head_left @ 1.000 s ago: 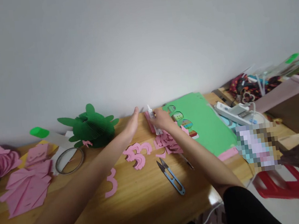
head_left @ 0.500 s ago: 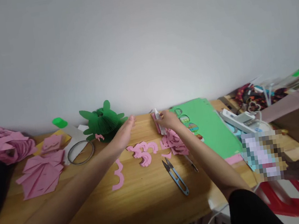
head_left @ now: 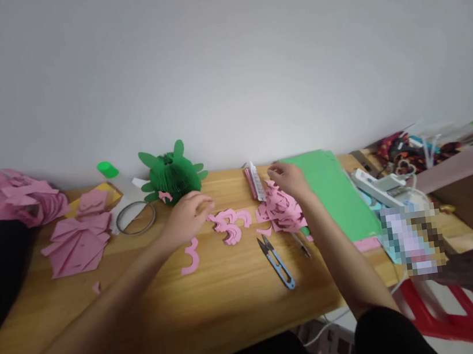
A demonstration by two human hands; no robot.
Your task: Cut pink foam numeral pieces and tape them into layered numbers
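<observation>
The left hand hovers low over the wooden table, fingers loosely curled and holding nothing that I can see. The small cluster of curved pink paper cut-outs lies just right of its fingertips, one stray pink curl just below the hand. Further right, the right hand rests atop the heap of pink paper scraps, fingers bent down onto it (whether pinching a piece I cannot tell). The white glue tube lies just left of that hand, long axis pointing away towards the wall.
</observation>
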